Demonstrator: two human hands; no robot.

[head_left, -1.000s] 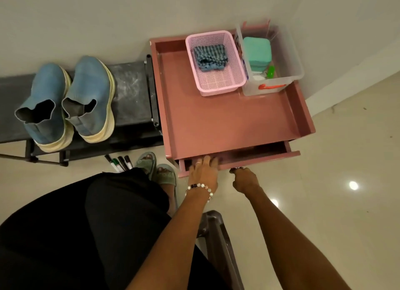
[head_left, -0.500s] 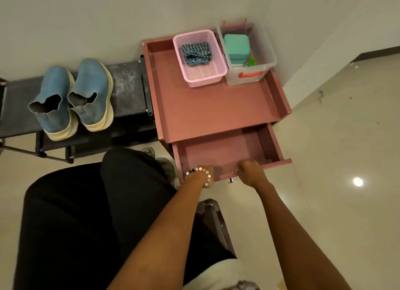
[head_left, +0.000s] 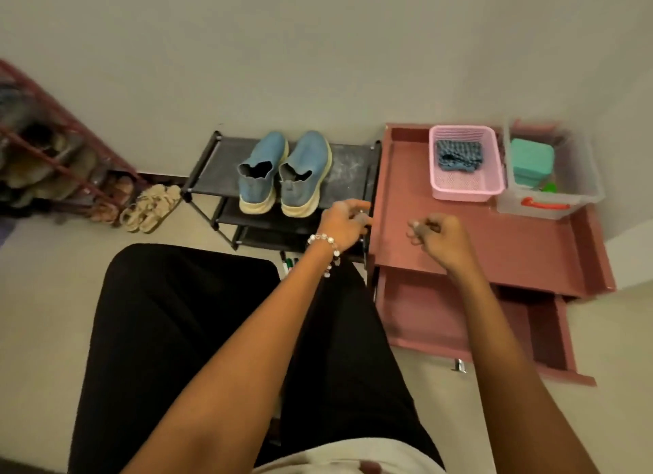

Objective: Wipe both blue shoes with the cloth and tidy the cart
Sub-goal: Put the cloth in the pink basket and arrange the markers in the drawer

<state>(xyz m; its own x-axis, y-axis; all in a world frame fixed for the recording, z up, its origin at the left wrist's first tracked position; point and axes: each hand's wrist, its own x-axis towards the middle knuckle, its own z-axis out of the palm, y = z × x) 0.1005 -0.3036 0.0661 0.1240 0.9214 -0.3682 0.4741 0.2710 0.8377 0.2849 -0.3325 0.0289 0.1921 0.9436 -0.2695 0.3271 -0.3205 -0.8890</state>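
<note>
Two blue shoes with cream soles, the left shoe [head_left: 259, 175] and the right shoe [head_left: 306, 173], stand side by side on the top shelf of a black rack [head_left: 349, 167]. A blue-grey cloth [head_left: 457, 155] lies in a pink basket [head_left: 466, 187] on the pink cart [head_left: 512, 247]. The cart's drawer [head_left: 424, 314] is pulled out and looks empty. My left hand [head_left: 344, 222], with a bead bracelet, hovers at the rack's right end with fingers loosely curled and holds nothing. My right hand [head_left: 438, 235] hangs above the cart top, fingers also loosely curled and empty.
A clear plastic box [head_left: 551, 190] with a teal container [head_left: 531, 162] stands at the cart's back right. Markers [head_left: 288, 261] lie on the floor below the rack. Sandals [head_left: 152, 205] and a red shoe rack [head_left: 53, 155] stand at the left by the wall.
Both hands let go of the drawer front and rose above the cart's left edge. The drawer stands pulled out further. The view has swung left and back.
</note>
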